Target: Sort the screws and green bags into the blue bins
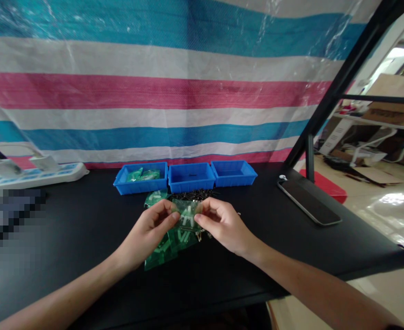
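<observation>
A small clear green plastic bag (pixel 188 219) with white pieces inside is stretched between my two hands above the black table. My left hand (pixel 155 223) pinches its left edge between thumb and fingers. On the opposite edge, my right hand (pixel 222 223) grips it the same way. Below and to the left lie more green plastic bags (pixel 160 254), some with white pieces showing through. Just behind the held bag is a pile of dark screws (pixel 202 195), partly hidden by my hands. A few shiny metal pieces (pixel 199 236) show under the bag.
Three blue trays stand in a row: the left tray (pixel 141 186) holds green bags, beside the middle tray (pixel 191 185) and the right tray (pixel 235 179). A phone (pixel 308 201) lies at right. At left is a power strip (pixel 64 173) with plugs. A black frame post (pixel 320 117) rises at right.
</observation>
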Demonstrator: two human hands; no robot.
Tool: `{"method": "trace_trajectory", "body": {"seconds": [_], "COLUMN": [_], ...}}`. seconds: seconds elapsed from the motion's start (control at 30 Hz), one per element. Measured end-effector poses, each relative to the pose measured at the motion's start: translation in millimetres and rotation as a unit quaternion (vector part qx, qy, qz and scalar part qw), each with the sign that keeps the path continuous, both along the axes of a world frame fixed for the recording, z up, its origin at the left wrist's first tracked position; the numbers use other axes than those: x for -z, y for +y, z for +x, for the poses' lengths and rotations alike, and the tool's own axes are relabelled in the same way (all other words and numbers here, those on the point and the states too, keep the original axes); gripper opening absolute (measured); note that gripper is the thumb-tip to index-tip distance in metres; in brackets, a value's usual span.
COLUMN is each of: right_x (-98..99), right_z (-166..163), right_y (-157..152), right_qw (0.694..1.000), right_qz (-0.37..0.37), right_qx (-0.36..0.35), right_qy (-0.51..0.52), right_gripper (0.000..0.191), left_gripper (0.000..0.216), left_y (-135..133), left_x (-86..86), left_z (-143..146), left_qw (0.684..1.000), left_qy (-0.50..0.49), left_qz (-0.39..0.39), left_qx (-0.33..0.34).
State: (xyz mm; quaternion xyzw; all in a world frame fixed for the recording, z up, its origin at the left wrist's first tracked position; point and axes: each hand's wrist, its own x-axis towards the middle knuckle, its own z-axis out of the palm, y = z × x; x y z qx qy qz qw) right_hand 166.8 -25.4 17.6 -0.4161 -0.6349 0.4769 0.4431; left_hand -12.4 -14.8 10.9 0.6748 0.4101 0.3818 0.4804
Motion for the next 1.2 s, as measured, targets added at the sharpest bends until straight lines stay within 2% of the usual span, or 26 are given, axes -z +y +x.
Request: {"method": "trace_trajectory", "body": {"seconds": [0.2,0.47,0.7,0.9,1.2], "right_x": [-0.4,4.4,0.9,2.0,1.7], "right_z": [1.0,2.2,-0.8,-1.1,-2.1], "right_y": [-1.5,1.7,1.1,1.3,-1.0], "right_qw": [1.0,0.999,0.999,0.997,0.998], "right_qz": [0.01,0.019,0.007,-0.024,-0.049], "right_qx": [-0.007,0.028,0.043,0.024,-0.042], "right_qy": [-0.017,-0.022,0.029,0.063,0.023], "right_gripper": [0.011,0.019,0.02,0.019,0.015], "left_gripper": [0.023,0.022,0.024,0.024,0.02], "left_y": [-2.1,-2.0,-0.9,-0.2,-3.4], "left_x": [0.2,1.4,2.4,4.4,1.5], "left_z": [1.8,1.6,0.9,0.8,2.4], "left_qw": [1.0,0.999,0.999,0.999,0.999], "left_qy": [0.003,0.002,-0.03,-0.046,-0.048], "left_qz": [0.022,0.036,-0.001,-0.012,-0.016], "left_qx": [0.013,0.005,-0.013,-0.016,0.02]}}
